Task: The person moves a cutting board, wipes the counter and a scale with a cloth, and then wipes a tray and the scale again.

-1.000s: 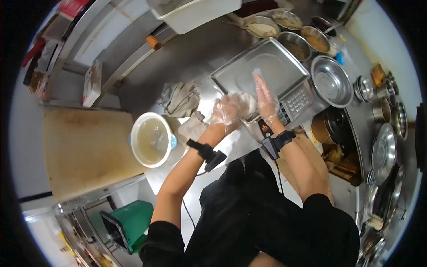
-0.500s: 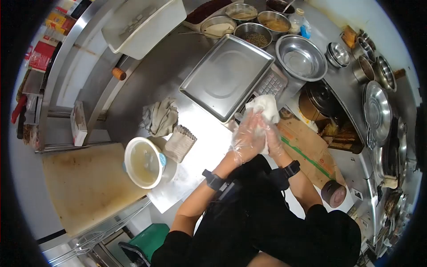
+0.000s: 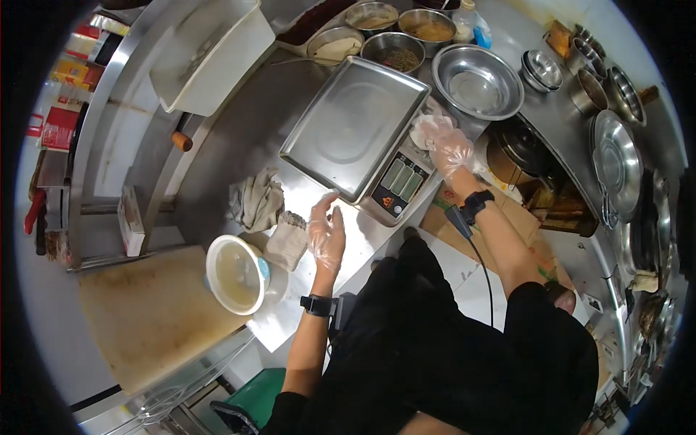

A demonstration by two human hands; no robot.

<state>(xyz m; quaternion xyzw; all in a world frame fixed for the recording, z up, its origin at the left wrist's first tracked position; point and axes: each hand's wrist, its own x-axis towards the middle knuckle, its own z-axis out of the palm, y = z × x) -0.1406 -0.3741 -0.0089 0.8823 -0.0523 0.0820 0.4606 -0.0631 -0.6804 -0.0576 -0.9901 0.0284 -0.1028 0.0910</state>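
Observation:
My right hand (image 3: 449,145), in a clear plastic glove, presses a crumpled white cloth (image 3: 420,132) onto the keypad side of the digital scale (image 3: 355,130), partly hiding the keys. The scale has a broad steel pan and a display panel (image 3: 401,181) along its right side. My left hand (image 3: 326,233), gloved too, is off the pan's lower corner with its fingers stretched out and nothing in them. To its left lie a folded beige cloth (image 3: 288,243) and a crumpled grey cloth (image 3: 257,201).
A white tub (image 3: 237,274) of cloudy liquid stands near a worn cutting board (image 3: 159,312). Steel bowls of seasonings (image 3: 394,54) line the back, beside a steel basin (image 3: 478,81). A lidded pot (image 3: 518,152) sits at right, and a white bin (image 3: 210,58) at upper left.
My hands were together around the white cloth and have parted. The right carried the cloth up to the scale's keypad; the left moved left and down, letting go of it.

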